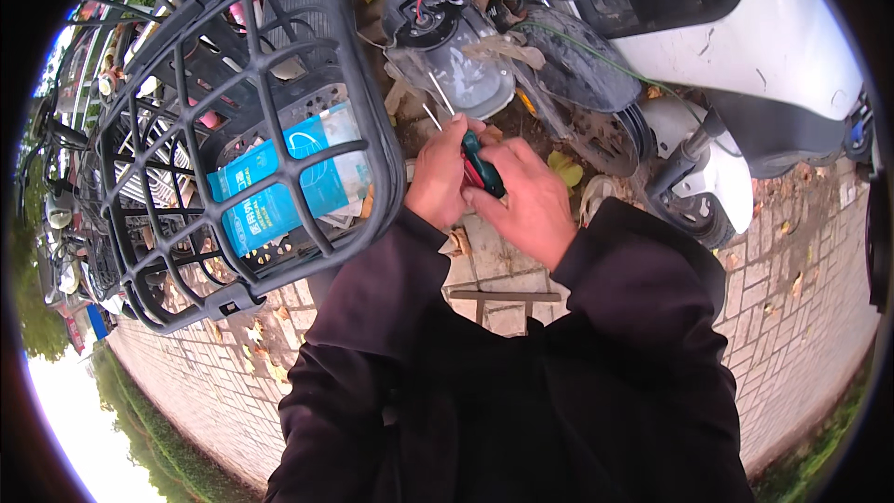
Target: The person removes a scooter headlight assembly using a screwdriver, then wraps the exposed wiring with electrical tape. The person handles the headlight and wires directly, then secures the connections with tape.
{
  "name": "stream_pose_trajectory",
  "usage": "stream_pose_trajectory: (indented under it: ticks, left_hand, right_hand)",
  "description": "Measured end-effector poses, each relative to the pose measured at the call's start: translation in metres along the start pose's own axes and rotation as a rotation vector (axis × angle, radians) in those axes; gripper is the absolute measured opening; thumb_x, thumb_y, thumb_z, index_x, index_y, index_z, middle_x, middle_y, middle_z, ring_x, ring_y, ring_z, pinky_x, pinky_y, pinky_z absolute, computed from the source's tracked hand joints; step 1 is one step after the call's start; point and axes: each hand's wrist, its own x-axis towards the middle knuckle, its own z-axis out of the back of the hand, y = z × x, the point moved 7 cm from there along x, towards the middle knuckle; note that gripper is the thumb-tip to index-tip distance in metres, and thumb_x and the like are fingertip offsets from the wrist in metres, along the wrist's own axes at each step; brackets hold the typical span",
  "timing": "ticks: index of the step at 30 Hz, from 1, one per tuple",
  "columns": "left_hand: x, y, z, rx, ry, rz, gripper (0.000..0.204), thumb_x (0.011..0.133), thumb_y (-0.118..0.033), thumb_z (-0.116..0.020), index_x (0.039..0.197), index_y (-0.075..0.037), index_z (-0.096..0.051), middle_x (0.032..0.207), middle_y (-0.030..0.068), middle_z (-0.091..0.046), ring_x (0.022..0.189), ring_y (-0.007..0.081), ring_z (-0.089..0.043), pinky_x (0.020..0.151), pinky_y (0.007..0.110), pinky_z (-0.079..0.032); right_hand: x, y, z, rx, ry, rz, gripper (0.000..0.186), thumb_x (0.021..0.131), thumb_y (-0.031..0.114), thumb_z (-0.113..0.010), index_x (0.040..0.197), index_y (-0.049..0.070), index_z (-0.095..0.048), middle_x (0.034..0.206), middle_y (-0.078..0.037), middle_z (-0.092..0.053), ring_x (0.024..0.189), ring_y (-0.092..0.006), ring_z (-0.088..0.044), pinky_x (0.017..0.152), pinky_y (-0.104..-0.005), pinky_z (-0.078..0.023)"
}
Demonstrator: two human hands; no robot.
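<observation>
In front of me, above the paving, my two hands meet around a small hand tool with a dark green and red handle. My right hand closes its thumb and fingers on the green part. On the other side my left hand is closed against the tool, its fingertips partly hidden. Two thin pale rods or wires stick up past the left hand; whether they belong to the tool I cannot tell. Just beyond lies a dusty grey, rounded vehicle part, with a reddish wire at its dark end.
A black plastic basket stands close on the left, holding a blue and white packet. White scooter bodywork and a small wheel are at the right. Dry leaves, loose cables and dirty parts lie beyond my hands, on brick paving.
</observation>
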Motion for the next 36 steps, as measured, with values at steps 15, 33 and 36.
stream_pose_trajectory:
  ticks: [15, 33, 36]
  left_hand:
    - [0.024, 0.095, 0.009, 0.204, -0.023, 0.363, 0.052, 0.113, -0.06, -0.047, 0.122, -0.011, -0.063, 0.105, 0.0055, -0.069, 0.098, 0.0211, -0.071, 0.084, 0.044, -0.061]
    - [0.068, 0.254, 0.157, 0.564, -0.259, 0.615, 0.018, 0.105, -0.013, -0.067, 0.114, 0.003, -0.063, 0.097, 0.0145, -0.069, 0.084, 0.0295, -0.074, 0.075, 0.05, -0.062]
    - [0.069, 0.246, 0.152, 0.589, -0.203, 0.611, 0.018, 0.105, -0.015, -0.068, 0.114, 0.0, -0.064, 0.099, 0.0141, -0.071, 0.085, 0.0298, -0.074, 0.077, 0.051, -0.063]
  right_hand:
    - [-0.01, -0.107, -0.017, -0.157, 0.305, -0.486, 0.02, 0.083, 0.016, -0.071, 0.093, -0.001, -0.076, 0.092, -0.026, -0.074, 0.094, -0.0477, -0.072, 0.085, -0.0538, -0.057]
    - [-0.185, -0.303, -0.128, -0.524, 0.895, -0.743, 0.033, 0.101, 0.034, -0.068, 0.097, 0.003, -0.078, 0.099, -0.021, -0.077, 0.094, -0.0412, -0.075, 0.078, -0.0577, -0.059]
    - [-0.177, -0.309, -0.126, -0.503, 0.798, -0.774, 0.036, 0.101, 0.037, -0.069, 0.096, 0.002, -0.078, 0.099, -0.02, -0.077, 0.091, -0.0422, -0.075, 0.076, -0.0576, -0.058]
